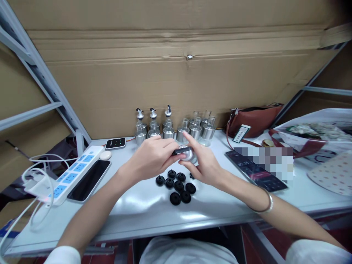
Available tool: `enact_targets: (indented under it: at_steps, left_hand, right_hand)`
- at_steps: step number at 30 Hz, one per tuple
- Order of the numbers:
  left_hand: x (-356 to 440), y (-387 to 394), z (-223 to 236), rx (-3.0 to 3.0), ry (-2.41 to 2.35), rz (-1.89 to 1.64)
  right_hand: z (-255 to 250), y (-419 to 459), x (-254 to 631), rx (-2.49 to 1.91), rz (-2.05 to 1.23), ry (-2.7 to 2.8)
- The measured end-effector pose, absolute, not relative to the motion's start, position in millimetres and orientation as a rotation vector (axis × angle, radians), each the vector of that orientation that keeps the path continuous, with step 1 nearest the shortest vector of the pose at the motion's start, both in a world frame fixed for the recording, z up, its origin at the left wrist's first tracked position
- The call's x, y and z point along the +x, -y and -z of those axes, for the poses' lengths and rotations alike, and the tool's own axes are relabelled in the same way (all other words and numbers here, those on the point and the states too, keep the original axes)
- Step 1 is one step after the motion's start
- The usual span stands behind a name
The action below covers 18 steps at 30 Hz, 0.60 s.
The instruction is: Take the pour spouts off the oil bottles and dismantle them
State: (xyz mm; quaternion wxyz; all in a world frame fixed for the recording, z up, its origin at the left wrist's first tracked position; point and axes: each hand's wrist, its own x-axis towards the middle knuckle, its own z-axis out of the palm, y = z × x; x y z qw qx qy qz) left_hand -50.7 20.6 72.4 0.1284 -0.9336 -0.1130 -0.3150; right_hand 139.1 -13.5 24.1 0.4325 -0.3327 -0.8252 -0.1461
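Note:
My left hand [154, 156] is closed, its thumb and fingers pinching the black flap of a silver pourer cap [188, 155]. My right hand [205, 161] curls round the cap's other side, index finger and thumb apart. Part of a glass bottle seems to show under the cap, mostly hidden by the hands. Several black round stoppers [178, 186] lie on the table just below my hands. Behind them stand several glass bottles in metal sleeves [195, 131]. Three silver pourer caps with black flaps [153, 114] top bottles in the back row at left.
On the left are a white power strip [73, 172] with cables, a dark phone [89, 181] and a small black display [115, 143]. A tablet-like phone showing a timer [255, 172], a brown bag [253, 119] and a plastic bag [324, 128] occupy the right. Cardboard [176, 80] walls the back.

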Motion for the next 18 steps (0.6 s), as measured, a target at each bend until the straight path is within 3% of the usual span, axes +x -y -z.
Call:
enact_targets:
  at_steps: [7,18]
  left_hand:
    - [-55.0,-35.2,-72.5,-2.386,0.271,1.006]
    - [-54.1,-49.1,-65.6,-2.271,0.215,1.116]
  right_hand:
    - [-27.4,10.5,129.1,-0.92,0.007,1.967]
    - [-34.3,4.7,129.7,-0.896,0.115,1.956]
